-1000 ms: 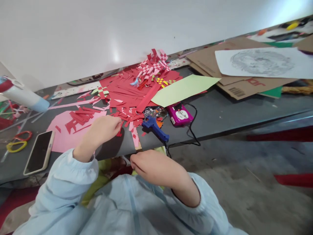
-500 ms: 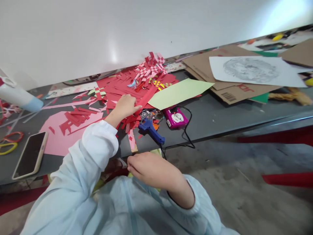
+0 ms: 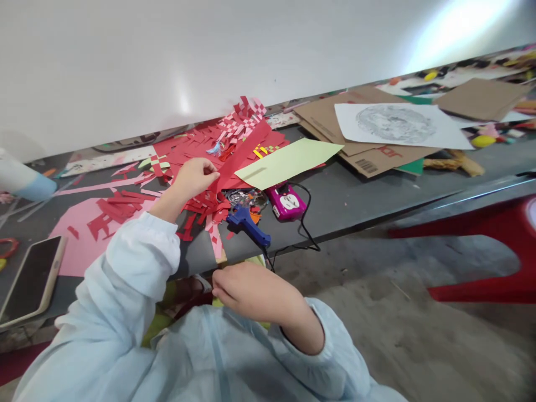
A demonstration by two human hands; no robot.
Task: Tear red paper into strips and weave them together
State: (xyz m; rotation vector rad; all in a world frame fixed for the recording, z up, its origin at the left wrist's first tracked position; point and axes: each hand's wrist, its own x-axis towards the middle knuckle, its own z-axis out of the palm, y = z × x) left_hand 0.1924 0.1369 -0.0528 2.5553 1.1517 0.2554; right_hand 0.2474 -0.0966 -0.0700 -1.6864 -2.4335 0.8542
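Note:
My left hand (image 3: pixel 193 180) is closed in a pinch on the near end of a red paper strip (image 3: pixel 247 152). The strip slants up and away over a heap of red paper (image 3: pixel 178 149) and red-pink woven paper pieces (image 3: pixel 245 118). Close to my body, below the table edge, my right hand (image 3: pixel 253 290) is curled closed; whatever its fingers hold, if anything, is hidden. Between the two hands lies a blue glue gun (image 3: pixel 249 224) with a black cord. A pale green sheet (image 3: pixel 293 162) lies just right of the red strip.
A magenta power socket (image 3: pixel 288 202) sits near the table edge. Cardboard sheets (image 3: pixel 368 162) bear a white printed page (image 3: pixel 402 125) at right. Left are pink paper (image 3: pixel 73 223), a phone (image 3: pixel 31 279) and partly visible scissors (image 3: pixel 7 248). A red stool (image 3: pixel 469 220) stands on the floor.
My left hand has raised the red strip's near end off the pile, and the strip now tilts up. My right hand stays near my lap. The view has swung right.

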